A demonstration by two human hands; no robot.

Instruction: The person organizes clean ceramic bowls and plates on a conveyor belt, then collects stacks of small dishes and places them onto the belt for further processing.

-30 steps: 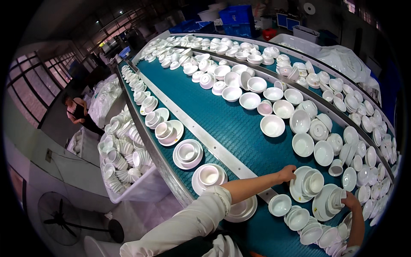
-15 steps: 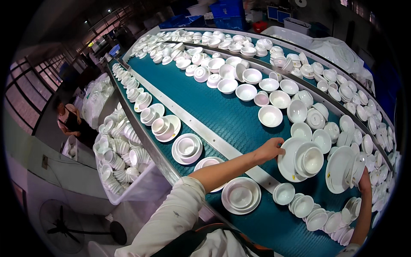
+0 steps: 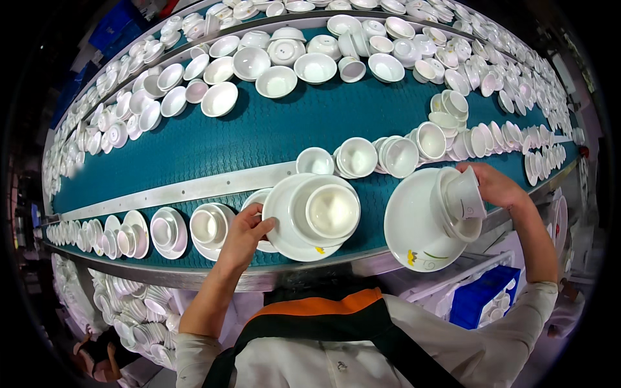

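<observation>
My left hand (image 3: 242, 234) grips the rim of a white plate (image 3: 281, 226) with its thumb and fingers. A bowl and a smaller cup (image 3: 332, 212) sit nested on that plate, which has a small yellow mark at its edge. My right hand (image 3: 497, 186) is closed at the far side of a second set: a white plate (image 3: 404, 223) with a yellow flower print, a bowl (image 3: 438, 202) and a tilted cup (image 3: 463, 194). Its fingertips are partly hidden behind the cup. Both sets are over the near lane of the green belt (image 3: 213, 152).
A metal divider strip (image 3: 174, 189) runs along the belt. Plate-and-bowl sets (image 3: 169, 231) line the near lane at left. Stacked bowls (image 3: 401, 155) stand at right; loose bowls (image 3: 276, 82) crowd the far side. Below are heaped dishes (image 3: 136, 317), a blue crate (image 3: 477, 296) and another person (image 3: 103, 352).
The view has swung round to face the belt squarely. Both hands have brought their plate sets from over the wide belt to the near lane, still holding them.
</observation>
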